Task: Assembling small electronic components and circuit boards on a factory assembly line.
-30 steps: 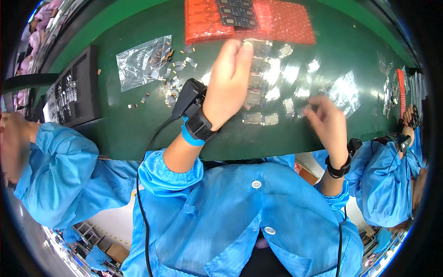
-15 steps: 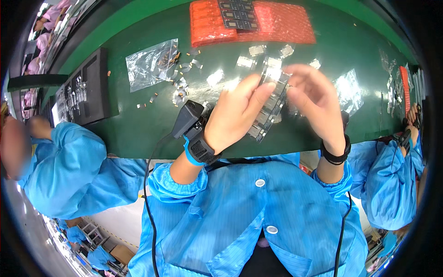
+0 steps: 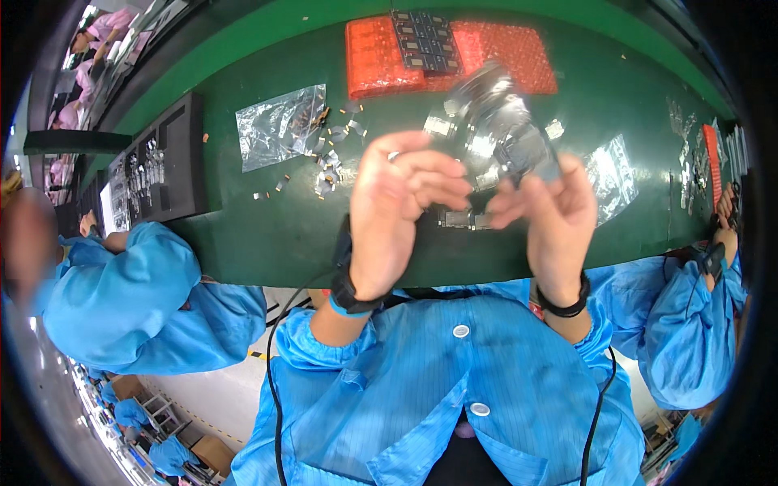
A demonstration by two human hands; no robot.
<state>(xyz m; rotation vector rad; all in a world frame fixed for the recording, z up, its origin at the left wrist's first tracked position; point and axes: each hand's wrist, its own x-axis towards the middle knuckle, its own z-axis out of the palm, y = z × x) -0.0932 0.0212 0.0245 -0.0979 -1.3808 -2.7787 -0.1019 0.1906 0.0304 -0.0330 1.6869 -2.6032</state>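
My right hand [image 3: 555, 223] grips the lower end of a dark circuit board panel [image 3: 519, 138], which is raised and tilted above the bench. Motion smears the panel, so its details cannot be made out. To its left, my left hand [image 3: 385, 215] is held in the air, palm turned inward, fingers stretched and nothing in them. Small silvery metal parts [image 3: 456, 219] lie under and between the hands. More silvery pieces [image 3: 438, 125] lie beyond, partly covered by the panel.
Dark circuit board panels [image 3: 425, 40] lie on red bubble wrap [image 3: 377, 61] at the far side. A clear plastic bag [image 3: 275, 130] sits beside scattered small flex parts [image 3: 328, 174]; another clear bag [image 3: 612, 174] lies right. A black foam tray [image 3: 182, 162] stands left. Co-workers in blue sit on both sides.
The panel has been raised off the bench in my right hand and swung toward the far side. My left hand has let go of it and drawn back left, its fingers spreading.
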